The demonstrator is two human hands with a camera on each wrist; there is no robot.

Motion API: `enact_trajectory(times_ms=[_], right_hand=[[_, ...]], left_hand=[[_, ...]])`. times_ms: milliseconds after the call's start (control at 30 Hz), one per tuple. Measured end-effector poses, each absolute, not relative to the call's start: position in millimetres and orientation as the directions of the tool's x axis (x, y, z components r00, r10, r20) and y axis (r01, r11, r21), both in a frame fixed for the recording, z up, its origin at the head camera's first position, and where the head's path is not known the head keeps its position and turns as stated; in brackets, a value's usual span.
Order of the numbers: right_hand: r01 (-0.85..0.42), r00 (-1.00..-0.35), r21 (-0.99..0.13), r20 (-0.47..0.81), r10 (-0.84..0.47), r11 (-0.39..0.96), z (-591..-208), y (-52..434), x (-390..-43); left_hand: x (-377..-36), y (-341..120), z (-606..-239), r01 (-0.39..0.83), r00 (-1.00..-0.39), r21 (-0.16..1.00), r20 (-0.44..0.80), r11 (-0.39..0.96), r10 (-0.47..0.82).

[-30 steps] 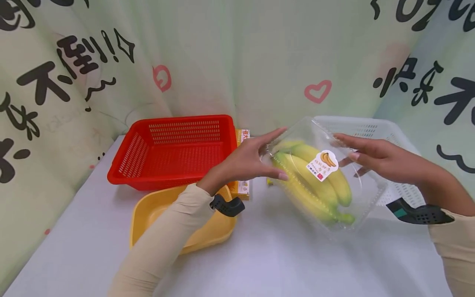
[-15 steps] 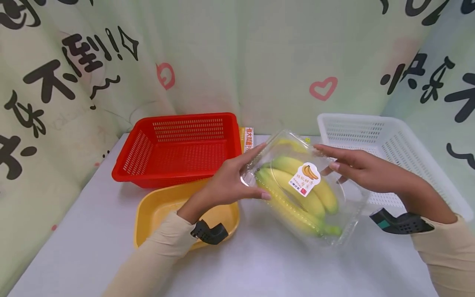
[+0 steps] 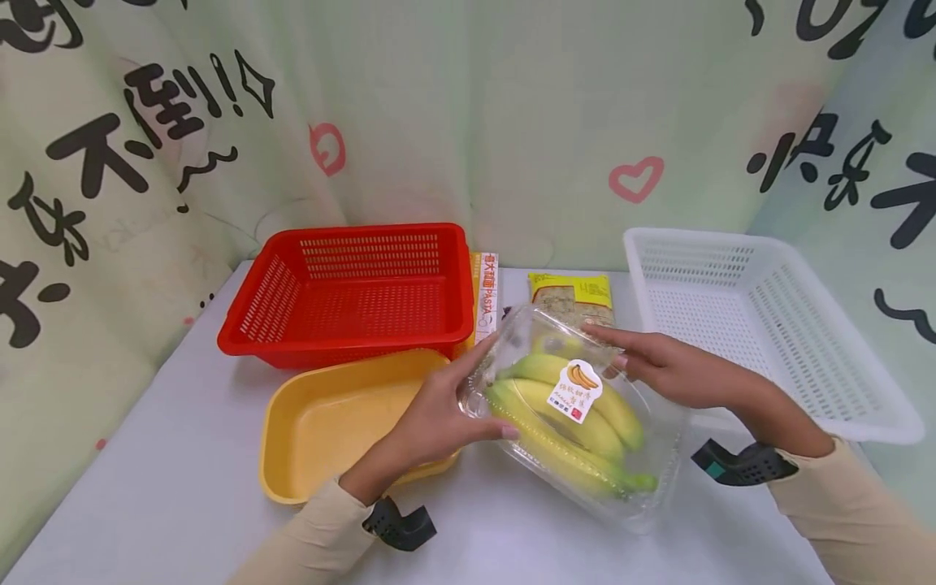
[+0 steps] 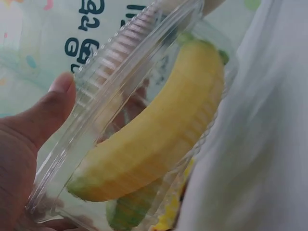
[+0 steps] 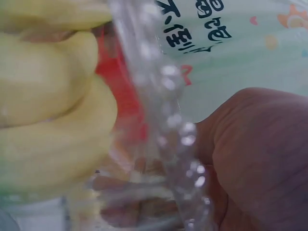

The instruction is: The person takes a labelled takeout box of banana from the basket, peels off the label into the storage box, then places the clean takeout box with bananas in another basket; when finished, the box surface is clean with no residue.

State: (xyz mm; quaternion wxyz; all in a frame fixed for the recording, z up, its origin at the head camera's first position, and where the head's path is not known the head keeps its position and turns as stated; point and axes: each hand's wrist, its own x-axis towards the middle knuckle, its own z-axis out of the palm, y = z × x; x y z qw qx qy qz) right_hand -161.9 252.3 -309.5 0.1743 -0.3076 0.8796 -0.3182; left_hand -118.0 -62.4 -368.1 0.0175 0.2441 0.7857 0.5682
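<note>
A clear plastic clamshell box [image 3: 661, 455] of yellow-green bananas [image 3: 585, 435] is held tilted over the front middle of the table. A white label [image 3: 575, 391] with a banana picture is stuck on its lid. My left hand [image 3: 439, 414] grips the box's left edge, thumb on the near side and fingers hidden behind. At the upper right edge, my right hand [image 3: 676, 370] holds the box; in the right wrist view its fingers [image 5: 130, 197] show through the plastic. One banana [image 4: 159, 130] lies along the box wall in the left wrist view.
A red basket [image 3: 344, 357] stands at the back left, with a yellow basin [image 3: 281, 455] in front of it. Beside the red basket is a pasta box [image 3: 487, 296]. Behind the clamshell lies a yellow packet [image 3: 574, 296]. A white basket [image 3: 870, 410] stands at the right.
Both hands have brought the banana box left and nearer, lower in the head view. The yellow packet and more of the white basket have come into sight behind it. The grip looks the same.
</note>
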Motion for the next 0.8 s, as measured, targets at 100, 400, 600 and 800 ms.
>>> enact_trajectory(times_ms=[100,400,600,800], right_hand=[[-0.42,-0.748,-0.678,-0.118,-0.653,0.604,-313,249,-161],[-0.441,-0.72,-0.688,-0.112,-0.685,0.576,-313,244,-152],[-0.468,-0.703,-0.684,-0.094,-0.704,0.559,-320,242,-149],[-0.504,-0.712,-0.65,-0.059,-0.7,0.568,-324,240,-144]], left_hand=[[-108,-62,-375,0.311,-0.911,0.919,0.217,0.24,0.351],[-82,-62,-388,0.286,-0.931,0.939,0.226,0.191,0.287],[-66,-55,-397,0.274,-0.936,0.952,0.23,0.139,0.268],[-54,-52,-406,0.333,-0.919,0.937,0.297,0.105,0.259]])
